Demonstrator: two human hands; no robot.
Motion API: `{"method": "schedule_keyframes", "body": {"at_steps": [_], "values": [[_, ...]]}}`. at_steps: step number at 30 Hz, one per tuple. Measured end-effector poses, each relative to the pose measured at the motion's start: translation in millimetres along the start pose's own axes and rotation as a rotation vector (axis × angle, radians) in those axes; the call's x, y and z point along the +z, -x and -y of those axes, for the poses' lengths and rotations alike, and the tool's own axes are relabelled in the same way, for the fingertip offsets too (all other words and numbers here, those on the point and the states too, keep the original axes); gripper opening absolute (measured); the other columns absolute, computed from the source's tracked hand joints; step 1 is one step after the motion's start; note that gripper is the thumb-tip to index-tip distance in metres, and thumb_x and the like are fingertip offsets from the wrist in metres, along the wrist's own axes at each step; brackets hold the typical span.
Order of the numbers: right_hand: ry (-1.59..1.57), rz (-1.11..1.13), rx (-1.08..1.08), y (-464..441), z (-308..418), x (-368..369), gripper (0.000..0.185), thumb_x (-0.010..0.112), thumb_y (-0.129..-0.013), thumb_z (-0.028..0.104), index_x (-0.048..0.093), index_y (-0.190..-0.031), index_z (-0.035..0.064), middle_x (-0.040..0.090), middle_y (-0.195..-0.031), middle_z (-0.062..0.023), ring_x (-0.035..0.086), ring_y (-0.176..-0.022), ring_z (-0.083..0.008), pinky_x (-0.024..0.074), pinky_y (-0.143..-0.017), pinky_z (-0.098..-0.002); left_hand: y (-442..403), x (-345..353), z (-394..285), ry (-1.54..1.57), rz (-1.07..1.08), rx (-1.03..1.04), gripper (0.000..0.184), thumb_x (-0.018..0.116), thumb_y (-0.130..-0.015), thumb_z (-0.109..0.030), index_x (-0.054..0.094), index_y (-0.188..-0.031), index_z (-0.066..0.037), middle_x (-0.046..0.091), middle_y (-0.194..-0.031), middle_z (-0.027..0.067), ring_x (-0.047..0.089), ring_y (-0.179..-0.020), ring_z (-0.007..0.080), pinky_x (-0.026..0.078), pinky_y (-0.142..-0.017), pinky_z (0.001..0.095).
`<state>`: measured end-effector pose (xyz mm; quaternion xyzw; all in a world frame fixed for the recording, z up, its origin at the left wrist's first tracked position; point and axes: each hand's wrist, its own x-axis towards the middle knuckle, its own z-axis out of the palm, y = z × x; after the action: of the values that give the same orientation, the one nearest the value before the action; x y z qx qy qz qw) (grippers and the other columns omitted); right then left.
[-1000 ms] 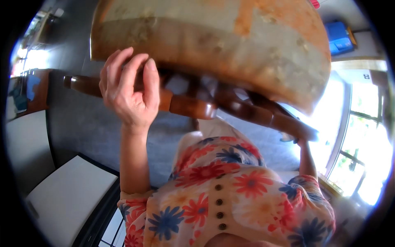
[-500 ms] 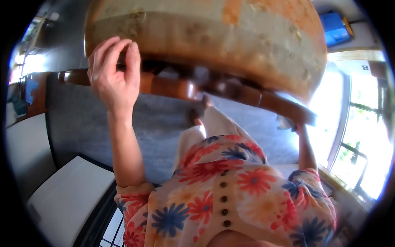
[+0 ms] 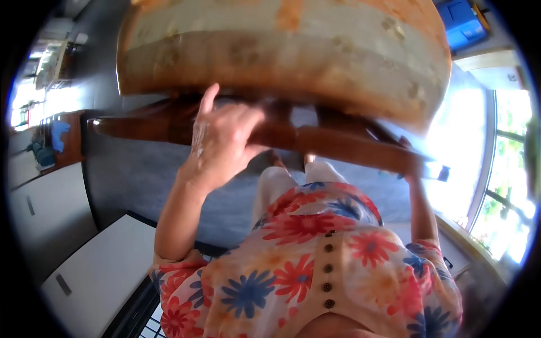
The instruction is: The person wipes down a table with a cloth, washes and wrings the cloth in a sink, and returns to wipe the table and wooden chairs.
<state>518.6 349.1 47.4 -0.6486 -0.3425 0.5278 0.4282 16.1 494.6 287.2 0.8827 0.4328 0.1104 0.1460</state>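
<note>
A long, curved brown wooden rail (image 3: 349, 147), which looks like the top of a chair back, crosses in front of me. My left hand (image 3: 225, 138) is curled over its left-middle part, one finger sticking up and the thumb low on the near side. Toward the right end, my right hand (image 3: 413, 169) wraps the rail, mostly hidden behind it and dim against the glare. Something small and pale shows beside those fingers, too blurred to name. Beyond the rail stands a table with a patterned beige and orange cover (image 3: 253, 53).
White cabinets (image 3: 107, 276) stand at the lower left. A brown wooden piece with a blue cloth (image 3: 60, 135) is at the far left. A blue box (image 3: 463, 25) sits at the upper right. Bright glass doors (image 3: 510, 169) line the right side above a grey floor (image 3: 141, 174).
My left hand has come down and right, from raised with loosely bent fingers to curled over the rail. My right hand stays near the rail's right end. The view has shifted slightly.
</note>
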Motion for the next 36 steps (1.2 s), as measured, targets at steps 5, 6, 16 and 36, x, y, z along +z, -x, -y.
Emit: {"method": "schedule_keyframes", "body": {"at_steps": [5,6,16,36], "values": [[-0.008,-0.012,0.011,3,3,3,0.048,0.047,-0.093,0.035,0.046,-0.129,0.0025,0.048,-0.129,-0.0096,0.045,-0.118,-0.0199,0.0327,-0.102,-0.0350,1,-1,-2,0.021,0.040,-0.013,0.047,0.082,-0.047,-0.010,0.060,-0.089,-0.007,0.063,-0.080,0.0042,0.062,-0.083,0.0221,0.029,-0.104,0.0490],[0.008,-0.020,0.023,4,5,5,0.048,0.048,-0.093,0.035,0.046,-0.128,0.0025,0.049,-0.128,-0.0096,0.045,-0.117,-0.0199,0.0331,-0.101,-0.0351,1,-2,-3,0.023,0.061,-0.017,0.048,0.082,-0.046,-0.009,0.059,-0.088,-0.007,0.063,-0.080,0.0041,0.062,-0.083,0.0220,0.030,-0.104,0.0491],[0.114,-0.007,0.163,17,29,68,0.044,0.051,-0.091,0.033,0.049,-0.122,0.0022,0.052,-0.121,-0.0093,0.048,-0.110,-0.0198,0.0366,-0.095,-0.0353,4,-5,5,0.094,0.147,0.028,0.057,0.082,-0.047,-0.017,0.061,-0.099,-0.006,0.062,-0.094,0.0075,0.059,-0.098,0.0227,0.026,-0.105,0.0528],[0.121,0.092,0.437,-21,-30,481,0.036,0.057,-0.088,0.029,0.056,-0.111,0.0017,0.058,-0.106,-0.0088,0.055,-0.095,-0.0197,0.0437,-0.083,-0.0359,99,-95,222,-0.146,-0.059,0.121,0.061,0.064,-0.069,-0.062,0.061,-0.092,-0.005,0.062,-0.085,0.0077,0.061,-0.082,0.0268,0.044,-0.085,0.0436]]}}
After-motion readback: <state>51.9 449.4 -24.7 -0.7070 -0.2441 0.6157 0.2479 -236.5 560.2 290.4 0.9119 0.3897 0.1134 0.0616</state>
